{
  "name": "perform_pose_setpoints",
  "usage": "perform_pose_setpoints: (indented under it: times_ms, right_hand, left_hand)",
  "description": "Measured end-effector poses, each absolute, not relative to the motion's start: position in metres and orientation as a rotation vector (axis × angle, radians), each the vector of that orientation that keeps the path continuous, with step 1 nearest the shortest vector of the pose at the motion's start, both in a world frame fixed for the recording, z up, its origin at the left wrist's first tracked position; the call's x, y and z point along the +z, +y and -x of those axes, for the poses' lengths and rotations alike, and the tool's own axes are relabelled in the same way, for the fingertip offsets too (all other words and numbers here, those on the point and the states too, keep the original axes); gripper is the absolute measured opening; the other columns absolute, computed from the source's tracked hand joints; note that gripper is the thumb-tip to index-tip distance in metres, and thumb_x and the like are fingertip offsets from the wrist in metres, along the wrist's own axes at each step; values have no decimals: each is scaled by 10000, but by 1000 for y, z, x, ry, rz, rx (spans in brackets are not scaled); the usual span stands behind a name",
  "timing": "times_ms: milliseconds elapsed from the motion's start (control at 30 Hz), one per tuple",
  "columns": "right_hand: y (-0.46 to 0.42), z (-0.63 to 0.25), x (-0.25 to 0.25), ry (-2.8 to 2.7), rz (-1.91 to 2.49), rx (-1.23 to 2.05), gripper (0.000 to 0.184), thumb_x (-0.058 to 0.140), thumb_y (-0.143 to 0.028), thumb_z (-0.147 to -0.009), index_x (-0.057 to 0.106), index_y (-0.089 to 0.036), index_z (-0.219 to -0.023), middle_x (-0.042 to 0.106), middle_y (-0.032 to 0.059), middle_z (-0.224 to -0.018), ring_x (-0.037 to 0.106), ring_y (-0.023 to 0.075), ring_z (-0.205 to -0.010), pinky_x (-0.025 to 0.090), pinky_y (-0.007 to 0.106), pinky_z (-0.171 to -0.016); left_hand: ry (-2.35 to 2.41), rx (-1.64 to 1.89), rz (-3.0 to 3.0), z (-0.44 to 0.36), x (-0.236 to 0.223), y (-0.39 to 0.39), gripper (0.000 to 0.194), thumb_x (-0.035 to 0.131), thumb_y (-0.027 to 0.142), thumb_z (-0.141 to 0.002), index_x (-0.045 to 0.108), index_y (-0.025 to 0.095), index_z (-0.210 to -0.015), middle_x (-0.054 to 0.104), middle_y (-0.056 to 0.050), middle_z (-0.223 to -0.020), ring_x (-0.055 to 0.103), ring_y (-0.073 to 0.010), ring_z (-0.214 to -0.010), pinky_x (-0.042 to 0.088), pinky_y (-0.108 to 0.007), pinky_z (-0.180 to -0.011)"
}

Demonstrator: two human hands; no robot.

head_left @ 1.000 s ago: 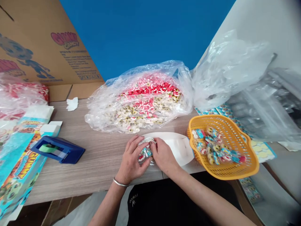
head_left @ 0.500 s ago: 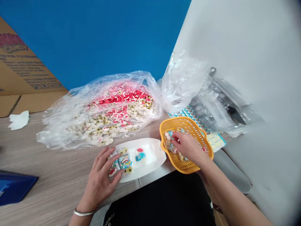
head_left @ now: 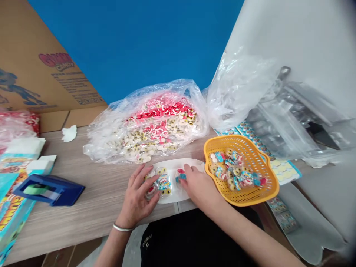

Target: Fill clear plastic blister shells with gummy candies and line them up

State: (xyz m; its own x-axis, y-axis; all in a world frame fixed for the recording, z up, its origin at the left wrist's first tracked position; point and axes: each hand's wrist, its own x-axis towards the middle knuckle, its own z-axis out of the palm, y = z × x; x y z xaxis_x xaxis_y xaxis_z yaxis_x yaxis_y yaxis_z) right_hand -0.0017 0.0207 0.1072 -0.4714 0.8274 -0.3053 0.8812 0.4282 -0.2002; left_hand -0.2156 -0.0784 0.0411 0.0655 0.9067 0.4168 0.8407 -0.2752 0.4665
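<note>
Our packs (head_left: 164, 181) sit near the front edge of the tabletop (head_left: 102, 189). Left hand (head_left: 139, 198)'s spread loosely against two; right hand (head_left: 201, 187)'s curled at the blue pack (head_left: 180, 177), can't tell if it's gripping. If our right forearm bumps the basket (head_left: 274, 185), it could tip off.

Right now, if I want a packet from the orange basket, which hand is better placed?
Your right hand, I'd judge: it is nearer the orange basket, at a small red-and-blue packet on the white card. Your left hand is farther off, at the clear packs toward the card's left end.
</note>
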Motion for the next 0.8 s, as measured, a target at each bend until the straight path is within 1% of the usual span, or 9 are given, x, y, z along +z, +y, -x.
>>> perform_pose_setpoints:
  times_ms: [67,133,267,400,467,533,600,700,800]
  right_hand:
    - [17,21,94,2419,-1515,-425,453,643,-294,-916,517,-136,-1321,691,162,-1052,714,279,-870,489,299,-659]
    - [18,29,82,2375,-1540,-456,507,677,-260,-880,496,-131,-1336,672,175,-1110,711,295,-907,486,306,-662]
    - [30,19,69,2388,-1631,-760,351,621,-207,-892,544,-186,-1235,663,112,-1145,691,250,-933,464,300,-704]
    - [41,0,67,2485,-1723,-1007,120,566,-185,-905,606,-167,-1017,669,72,-945,637,214,-870,433,299,-722]
    - [41,-2,69,2457,-1731,-1301,76,574,-232,-907,608,-168,-932,631,36,-838,599,182,-777,429,284,-678]
    - [37,2,70,2311,-1632,-1702,117,614,-263,-881,617,-174,-957,584,-8,-774,564,149,-703,430,259,-627]
    - [30,13,69,2122,-1563,-1935,273,665,-247,-828,604,-180,-1085,550,-40,-748,540,127,-637,429,237,-562]
    - [21,32,64,1969,-1671,-1985,524,705,-226,-773,510,-180,-1257,533,-57,-755,538,119,-561,431,228,-465]
    - [19,42,59,1890,-1662,-2099,489,678,-266,-810,502,-167,-1255,550,-53,-751,575,122,-519,479,247,-470]
  left_hand:
    - [1823,1001,-2239,215,41,-78,410,673,155,-822,623,248,-1218,534,-120,-1429,368,-374,-1442,410,-595,-1107]
    - [1822,995,-2249,216,40,-78,378,651,120,-820,639,250,-1175,567,-105,-1400,391,-358,-1433,402,-596,-1114]
    - [1821,979,-2243,218,40,-79,384,598,66,-812,637,245,-1150,608,-92,-1362,417,-329,-1422,357,-612,-1142]
    - [1822,982,-2223,219,42,-78,350,585,66,-810,638,229,-1116,631,-97,-1331,413,-319,-1429,338,-602,-1156]
    - [1829,990,-2217,219,43,-77,288,617,117,-823,639,227,-1089,640,-100,-1316,418,-324,-1425,332,-603,-1158]
    - [1830,989,-2219,219,43,-76,253,654,189,-835,634,227,-1084,645,-105,-1312,422,-330,-1422,330,-602,-1158]
    - [1832,982,-2232,219,43,-75,293,682,262,-839,622,227,-1124,644,-112,-1316,422,-334,-1421,327,-599,-1159]
    - [1836,953,-2282,219,42,-76,482,721,381,-823,582,222,-1257,632,-128,-1339,400,-349,-1432,301,-606,-1169]
    - [1822,863,-2344,219,44,-76,608,732,469,-807,559,228,-1337,621,-123,-1365,363,-365,-1451,241,-626,-1190]
